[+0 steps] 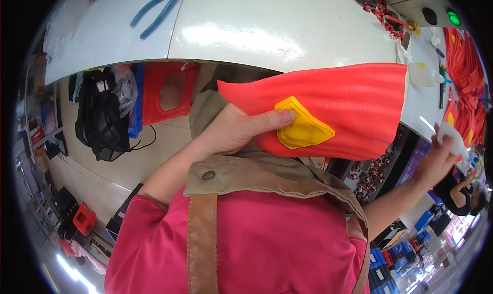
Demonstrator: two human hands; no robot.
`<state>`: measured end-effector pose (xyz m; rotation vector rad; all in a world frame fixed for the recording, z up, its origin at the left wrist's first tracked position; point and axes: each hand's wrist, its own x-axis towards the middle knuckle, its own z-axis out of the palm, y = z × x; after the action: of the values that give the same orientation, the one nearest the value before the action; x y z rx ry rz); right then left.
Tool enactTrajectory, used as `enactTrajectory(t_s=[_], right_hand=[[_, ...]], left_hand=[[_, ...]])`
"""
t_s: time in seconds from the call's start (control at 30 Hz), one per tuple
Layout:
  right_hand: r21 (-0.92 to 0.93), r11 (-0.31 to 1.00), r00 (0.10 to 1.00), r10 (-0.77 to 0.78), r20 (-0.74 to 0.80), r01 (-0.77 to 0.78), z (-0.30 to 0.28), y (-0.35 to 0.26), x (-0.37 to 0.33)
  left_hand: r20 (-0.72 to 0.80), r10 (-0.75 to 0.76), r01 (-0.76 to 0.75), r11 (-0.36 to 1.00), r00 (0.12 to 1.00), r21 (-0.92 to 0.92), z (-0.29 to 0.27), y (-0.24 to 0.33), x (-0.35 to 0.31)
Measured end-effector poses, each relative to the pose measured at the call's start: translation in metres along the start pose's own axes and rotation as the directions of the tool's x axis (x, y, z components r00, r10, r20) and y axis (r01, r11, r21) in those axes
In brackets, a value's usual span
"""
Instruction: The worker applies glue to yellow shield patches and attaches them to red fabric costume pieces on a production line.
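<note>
My left hand [241,128] is closed on a curved red cape-shaped piece [354,106], its thumb pressing the raised yellow emblem [308,132] on the front. The other fingers are hidden behind the piece, which hangs before my apron at the table edge. Far to the right, my right hand [436,163] is raised with its fingers closed around a pale white thing [453,140], too blurred to name. Beside that hand lies a pile of similar red pieces [457,63] with yellow patches.
Blue-handled pliers [158,11] lie on the white table [231,22]. Small red and dark parts [377,9] are heaped at the back right, near a box with a green light [454,18]. Below left stand a red stool [167,88] and a black mesh bag [102,114]. A person [459,194] is at far right.
</note>
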<state>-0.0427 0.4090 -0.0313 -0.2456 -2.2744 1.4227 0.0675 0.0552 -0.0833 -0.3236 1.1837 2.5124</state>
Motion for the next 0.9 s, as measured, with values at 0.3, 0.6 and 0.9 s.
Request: enactTrajectory(t_s=[0.3,0.6,0.9], right_hand=[[0.034,0.976,0.818,-0.2,0.54,0.216,0.03,-0.07,-0.089],[-0.048,0.896,0.619,-0.265,0.739,0.441,0.06,-0.091,-0.085],[-0.07,0.868,0.59,-0.274,0.759,0.492,0.068,-0.096,-0.083]], left_hand=[[-0.068,0.002,-0.004,1.0,0.998,-0.024,0.007,0.002,0.002],[-0.059,0.005,-0.008,0.999,0.998,-0.051,0.009,0.004,-0.002],[-0.041,0.007,-0.008,1.0,0.999,-0.012,0.008,0.006,-0.001]])
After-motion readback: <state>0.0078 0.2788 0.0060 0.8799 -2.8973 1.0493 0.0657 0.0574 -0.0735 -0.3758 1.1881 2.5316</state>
